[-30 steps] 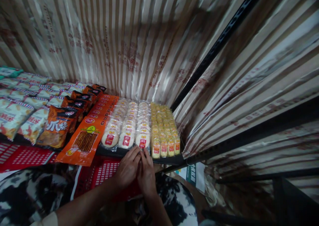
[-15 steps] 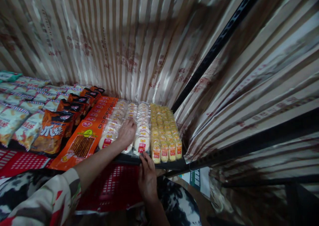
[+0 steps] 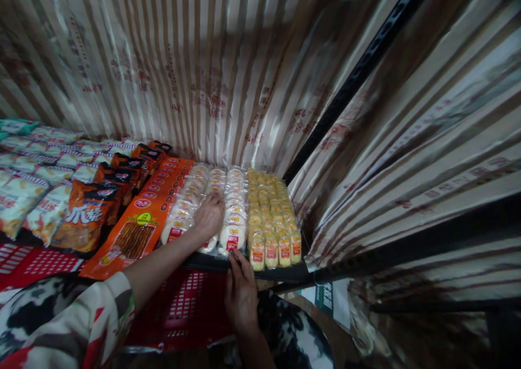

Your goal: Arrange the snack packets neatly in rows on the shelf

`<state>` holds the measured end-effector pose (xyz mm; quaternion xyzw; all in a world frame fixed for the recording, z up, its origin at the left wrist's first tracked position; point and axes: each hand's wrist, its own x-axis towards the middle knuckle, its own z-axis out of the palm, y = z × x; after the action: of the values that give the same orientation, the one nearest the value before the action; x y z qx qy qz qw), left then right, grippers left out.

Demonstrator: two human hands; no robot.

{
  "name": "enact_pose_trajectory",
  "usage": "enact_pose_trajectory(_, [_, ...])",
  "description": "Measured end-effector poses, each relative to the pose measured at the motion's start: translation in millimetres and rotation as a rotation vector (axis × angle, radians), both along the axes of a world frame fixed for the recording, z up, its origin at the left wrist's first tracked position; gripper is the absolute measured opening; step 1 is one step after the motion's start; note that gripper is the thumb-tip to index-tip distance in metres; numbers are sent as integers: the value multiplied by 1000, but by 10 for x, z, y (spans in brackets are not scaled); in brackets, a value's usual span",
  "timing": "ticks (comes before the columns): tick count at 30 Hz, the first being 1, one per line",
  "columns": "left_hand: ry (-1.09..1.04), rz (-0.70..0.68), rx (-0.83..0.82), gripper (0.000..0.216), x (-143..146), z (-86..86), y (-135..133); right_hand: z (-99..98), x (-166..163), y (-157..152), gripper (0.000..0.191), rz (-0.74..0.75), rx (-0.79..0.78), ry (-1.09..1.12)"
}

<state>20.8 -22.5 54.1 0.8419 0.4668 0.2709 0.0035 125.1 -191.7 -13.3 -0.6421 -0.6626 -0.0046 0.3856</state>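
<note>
My left hand (image 3: 209, 215) lies over the middle row of white round crackers (image 3: 209, 243) in clear wrappers, fingers curled down onto them and their tips partly hidden. At the front end of the neighbouring row of white crackers (image 3: 233, 233), my right hand (image 3: 242, 293) has its fingertips closed on the wrapper's lower edge, by the shelf lip. Another white cracker row (image 3: 175, 229) stands left of my left hand. To the right are yellow oblong snacks (image 3: 271, 217) in clear wrappers, set in several columns with red labels at the front.
Left of the crackers lie a large orange snack bag (image 3: 140, 217), orange-black bags (image 3: 83, 217) and many pale bags (image 3: 24, 195). A red plastic basket (image 3: 191, 304) sits below the shelf. Black metal posts (image 3: 350, 87) and striped curtain (image 3: 228, 76) close in behind and right.
The view has shifted slightly. Both hands stay nearly where they were, on the same cracker rows; nothing has visibly been picked up or let go.
</note>
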Motion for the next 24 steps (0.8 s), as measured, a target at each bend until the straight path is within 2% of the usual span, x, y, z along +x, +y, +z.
enact_pose_trajectory(3, [-37,-2,-15,19,-24,97,-117,-3,11,18,35,12,33,-20])
enact_pose_trajectory(7, [-41,-124,-25,18,-239,245,-415,0,87,20,37,60,76,-29])
enact_pose_trajectory(11, [-17,-121,-23,22,-745,284,-623,-14,172,-24,46,115,157,-68])
enact_pose_trajectory(14, [-2,9,-46,25,-1219,203,-546,19,69,-33,51,174,124,-80])
enact_pose_trajectory(16, [8,107,-52,30,-1487,100,-425,101,-137,8,50,230,58,-23])
enact_pose_trajectory(19, [47,171,-78,40,-1738,-78,-265,299,-620,172,45,292,-57,147])
enact_pose_trajectory(21, [67,188,-113,43,-1808,-165,-213,445,-985,358,45,278,-111,237])
enact_pose_trajectory(24, [62,185,-148,44,-1834,-219,-205,644,-1497,739,47,229,-168,255])
